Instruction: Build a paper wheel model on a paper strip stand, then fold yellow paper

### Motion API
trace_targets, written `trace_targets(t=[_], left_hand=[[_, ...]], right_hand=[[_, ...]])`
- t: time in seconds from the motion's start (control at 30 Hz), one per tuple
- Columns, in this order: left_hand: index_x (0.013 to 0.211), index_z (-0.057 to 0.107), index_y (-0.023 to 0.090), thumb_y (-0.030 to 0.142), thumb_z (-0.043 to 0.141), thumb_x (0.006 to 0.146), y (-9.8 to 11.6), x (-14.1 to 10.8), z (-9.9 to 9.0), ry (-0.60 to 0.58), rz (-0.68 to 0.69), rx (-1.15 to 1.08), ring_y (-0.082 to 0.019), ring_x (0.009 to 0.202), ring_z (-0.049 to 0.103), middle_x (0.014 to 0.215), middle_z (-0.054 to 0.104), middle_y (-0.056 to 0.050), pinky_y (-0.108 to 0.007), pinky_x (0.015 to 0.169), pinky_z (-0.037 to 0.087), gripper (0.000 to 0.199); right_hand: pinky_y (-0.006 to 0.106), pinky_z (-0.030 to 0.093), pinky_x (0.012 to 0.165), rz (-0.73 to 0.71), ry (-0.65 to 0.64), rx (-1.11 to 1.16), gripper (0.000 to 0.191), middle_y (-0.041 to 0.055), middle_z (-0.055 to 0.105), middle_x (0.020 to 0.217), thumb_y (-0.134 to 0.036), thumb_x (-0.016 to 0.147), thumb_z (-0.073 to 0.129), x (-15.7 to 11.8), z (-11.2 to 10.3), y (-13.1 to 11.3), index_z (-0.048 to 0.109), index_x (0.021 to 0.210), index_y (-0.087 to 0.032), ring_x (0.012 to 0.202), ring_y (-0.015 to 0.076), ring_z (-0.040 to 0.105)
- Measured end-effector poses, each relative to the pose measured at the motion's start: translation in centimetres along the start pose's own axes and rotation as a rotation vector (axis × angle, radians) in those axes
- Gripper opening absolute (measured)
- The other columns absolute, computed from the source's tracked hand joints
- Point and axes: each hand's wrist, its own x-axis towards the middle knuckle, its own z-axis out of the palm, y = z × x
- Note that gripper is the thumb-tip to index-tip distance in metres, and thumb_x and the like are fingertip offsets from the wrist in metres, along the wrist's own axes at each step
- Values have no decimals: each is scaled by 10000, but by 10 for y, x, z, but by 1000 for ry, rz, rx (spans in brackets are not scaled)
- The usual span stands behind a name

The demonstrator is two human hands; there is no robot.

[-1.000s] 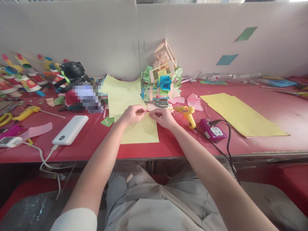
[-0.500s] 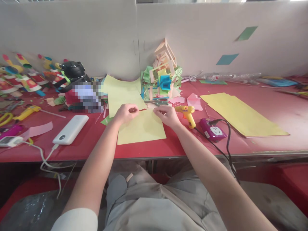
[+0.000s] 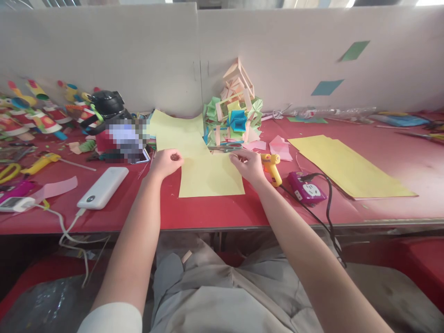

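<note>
A sheet of pale yellow paper [image 3: 212, 178] lies between my hands on the red table. My left hand [image 3: 167, 163] pinches its far left corner, the fingers curled together. At the far right corner, my right hand [image 3: 248, 165] has thumb and fingertips closed on the paper's edge. Another pale yellow sheet [image 3: 178, 132] extends behind, leaning up toward the partition. Scissors [image 3: 231, 147] lie just beyond the near sheet, partly hidden. Beside my right hand rests a yellow glue gun [image 3: 272, 170].
Folded paper models [image 3: 237, 115] are piled against the partition. A purple power socket [image 3: 307, 188] with a black cord and a stack of yellow paper [image 3: 350, 166] lie to the right. On the left are a white power bank [image 3: 103, 188] and a black-lidded bottle [image 3: 107, 105].
The near sheet has shifted right and slightly away from the table edge, and it lies straighter. My left hand has moved left, my right hand a little right, so they are farther apart.
</note>
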Motion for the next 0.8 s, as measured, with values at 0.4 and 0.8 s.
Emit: trace_targets(t=[0.4, 0.8], left_hand=[[1156, 653, 193, 313, 548, 863, 19, 1, 14, 258, 358, 20, -232, 1104, 626, 1181, 687, -94, -351, 955, 484, 333], [911, 644, 214, 354, 545, 929, 37, 5, 29, 70, 283, -96, -204, 835, 660, 896, 729, -51, -318, 794, 490, 173]], right_hand=[[277, 430, 606, 25, -73, 128, 254, 19, 634, 714, -402, 812, 631, 2, -2, -2, 717, 804, -163, 657, 149, 535], [315, 521, 702, 153, -94, 281, 401, 43, 706, 817, -568, 778, 726, 6, 1, 6, 696, 893, -185, 790, 198, 657]])
